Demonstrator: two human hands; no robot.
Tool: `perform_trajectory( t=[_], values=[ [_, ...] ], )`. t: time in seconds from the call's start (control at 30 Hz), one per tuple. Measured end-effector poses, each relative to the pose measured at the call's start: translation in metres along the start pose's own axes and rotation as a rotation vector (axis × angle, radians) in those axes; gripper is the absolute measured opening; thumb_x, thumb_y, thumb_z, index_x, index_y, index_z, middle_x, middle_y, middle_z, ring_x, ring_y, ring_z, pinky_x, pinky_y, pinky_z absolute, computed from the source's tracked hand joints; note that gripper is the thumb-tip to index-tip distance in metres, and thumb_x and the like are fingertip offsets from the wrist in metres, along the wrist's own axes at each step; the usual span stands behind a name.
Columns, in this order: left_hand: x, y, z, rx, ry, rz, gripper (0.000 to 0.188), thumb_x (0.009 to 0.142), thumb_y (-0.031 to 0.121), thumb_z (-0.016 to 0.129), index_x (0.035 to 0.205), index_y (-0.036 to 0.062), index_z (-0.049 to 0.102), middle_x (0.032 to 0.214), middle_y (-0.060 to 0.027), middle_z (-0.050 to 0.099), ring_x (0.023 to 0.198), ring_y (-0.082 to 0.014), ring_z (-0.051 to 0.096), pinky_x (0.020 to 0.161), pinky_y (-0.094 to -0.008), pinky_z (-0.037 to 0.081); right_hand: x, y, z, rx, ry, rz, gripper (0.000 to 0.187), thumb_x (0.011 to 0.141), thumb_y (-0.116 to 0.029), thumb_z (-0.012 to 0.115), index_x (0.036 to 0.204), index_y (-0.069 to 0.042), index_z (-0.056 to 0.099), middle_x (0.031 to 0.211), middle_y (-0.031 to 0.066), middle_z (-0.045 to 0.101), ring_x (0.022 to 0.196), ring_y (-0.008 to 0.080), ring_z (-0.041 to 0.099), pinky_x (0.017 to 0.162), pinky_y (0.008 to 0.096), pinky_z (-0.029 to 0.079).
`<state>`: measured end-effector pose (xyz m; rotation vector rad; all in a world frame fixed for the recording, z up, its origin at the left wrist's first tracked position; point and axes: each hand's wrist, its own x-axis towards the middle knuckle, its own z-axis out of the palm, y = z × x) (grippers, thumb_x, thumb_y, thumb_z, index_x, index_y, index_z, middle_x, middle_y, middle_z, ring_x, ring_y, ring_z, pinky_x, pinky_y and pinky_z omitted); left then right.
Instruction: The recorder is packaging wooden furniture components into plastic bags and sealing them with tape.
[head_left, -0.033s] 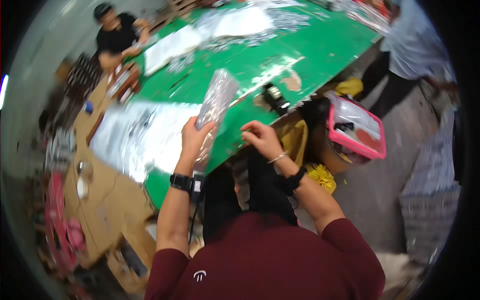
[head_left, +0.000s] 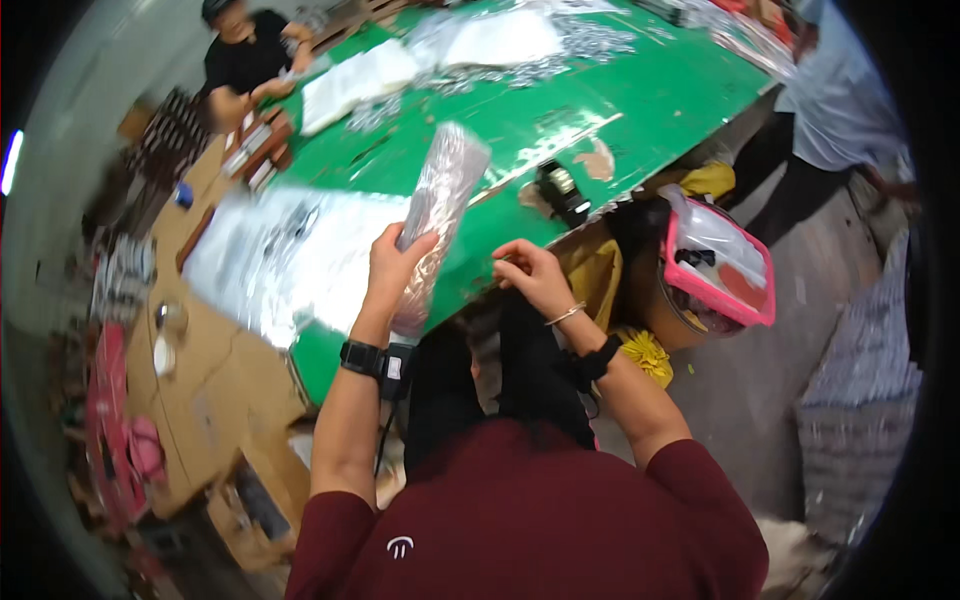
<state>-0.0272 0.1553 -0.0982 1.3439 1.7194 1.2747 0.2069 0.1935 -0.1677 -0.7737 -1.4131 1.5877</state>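
A long, flat package in shiny clear plastic wrap rises at a tilt over the green table. My left hand is closed round the near part of its left edge, with the thumb lying across the wrap. What is inside the wrap cannot be made out. To the right of the package, and apart from it, is my right hand. Its fingers are loosely bent with thumb and forefinger apart, and nothing shows in them. Clear plastic bags or sheeting lie flat on the table left of my left hand.
A black tape dispenser-like object stands at the edge of the green table. Right of it is a pink-rimmed basket with plastic in it. More plastic bags lie farther off, near a seated person. Another person stands right.
The view has shifted slightly, so the table's things appear a little higher and farther right. The package stays in my left hand; my right hand stays apart from it.
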Motion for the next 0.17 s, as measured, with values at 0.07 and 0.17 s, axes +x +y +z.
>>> perform_trajectory(
  t=[0.07,0.17],
  values=[
    [-0.021,0.014,-0.018,-0.193,0.006,-0.161,0.04,0.086,0.026,0.076,0.108,-0.0047,0.065,0.097,-0.0083,0.07,0.089,-0.0131,0.064,0.077,-0.0288,0.05,0.0,0.0,0.01,0.041,-0.113,0.033,0.021,0.091,-0.01,0.069,0.109,-0.001,0.062,0.089,0.0045,0.067,0.079,0.0088,0.065,0.066,0.0242,0.055],
    [-0.046,0.008,-0.038,-0.517,-0.032,-0.31,0.043,0.091,0.025,0.072,0.121,-0.0036,0.061,0.107,-0.0066,0.069,0.093,-0.0119,0.064,0.084,-0.026,0.05,-0.001,0.005,0.027,0.042,-0.131,0.023,0.028,0.09,-0.011,0.07,0.115,-0.001,0.059,0.093,0.0057,0.066,0.079,0.0095,0.065,0.067,0.0245,0.055]
  ],
)
